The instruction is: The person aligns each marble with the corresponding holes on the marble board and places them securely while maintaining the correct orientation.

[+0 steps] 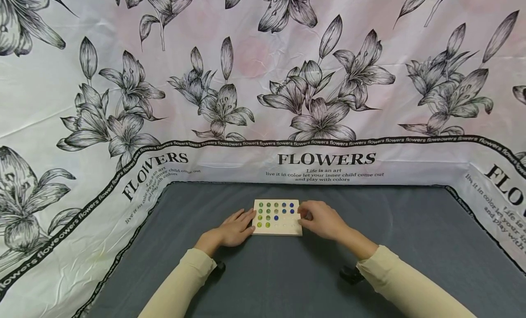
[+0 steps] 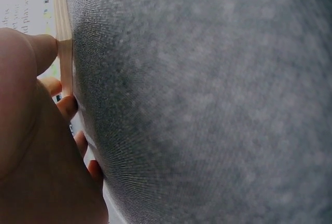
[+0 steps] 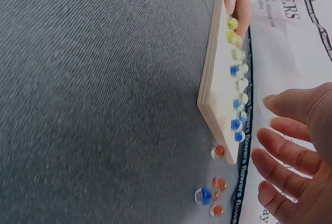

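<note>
A pale wooden board (image 1: pixel 283 230) lies on the grey cloth, with glass marbles sitting in rows of hollows on it. Green marbles (image 1: pixel 260 205) and yellow ones fill the left columns, and blue marbles (image 1: pixel 291 205) stand toward the upper right. Several lower-right hollows are bare. My left hand (image 1: pixel 236 227) rests against the board's left edge, thumb near the front corner. At the right edge hovers my right hand (image 1: pixel 322 220); the right wrist view shows its fingers apart, holding nothing. Loose orange marbles (image 3: pixel 218 210) and a blue marble (image 3: pixel 206 196) lie past the board's right end.
Dark grey cloth (image 1: pixel 283 281) covers the table. A white flower-printed curtain (image 1: pixel 230 163) rises behind and at both sides. Black wrist straps (image 1: pixel 351 275) show under the cream sleeves (image 1: pixel 181 281).
</note>
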A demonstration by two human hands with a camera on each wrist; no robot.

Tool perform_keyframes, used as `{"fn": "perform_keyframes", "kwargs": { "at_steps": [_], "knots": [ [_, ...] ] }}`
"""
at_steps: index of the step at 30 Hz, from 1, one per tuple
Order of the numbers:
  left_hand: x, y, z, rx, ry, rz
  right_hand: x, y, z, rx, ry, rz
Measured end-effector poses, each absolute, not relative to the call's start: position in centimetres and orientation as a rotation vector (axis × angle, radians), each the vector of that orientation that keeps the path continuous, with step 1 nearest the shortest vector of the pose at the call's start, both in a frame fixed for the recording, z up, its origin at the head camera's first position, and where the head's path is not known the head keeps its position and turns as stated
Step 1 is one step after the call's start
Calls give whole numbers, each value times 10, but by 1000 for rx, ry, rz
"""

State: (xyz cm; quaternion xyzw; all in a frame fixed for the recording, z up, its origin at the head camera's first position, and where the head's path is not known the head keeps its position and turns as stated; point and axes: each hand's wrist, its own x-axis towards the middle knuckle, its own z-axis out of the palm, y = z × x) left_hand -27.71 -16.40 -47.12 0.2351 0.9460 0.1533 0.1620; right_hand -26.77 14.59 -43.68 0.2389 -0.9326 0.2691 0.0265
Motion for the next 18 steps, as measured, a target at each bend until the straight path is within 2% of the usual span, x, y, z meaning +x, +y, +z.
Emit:
{"fn": "perform_keyframes", "kwargs": {
  "at_steps": [18],
  "knots": [
    [-275,-164,-470,668,2703,434,-267,177,-439,692,-2882,786]
  ]
}}
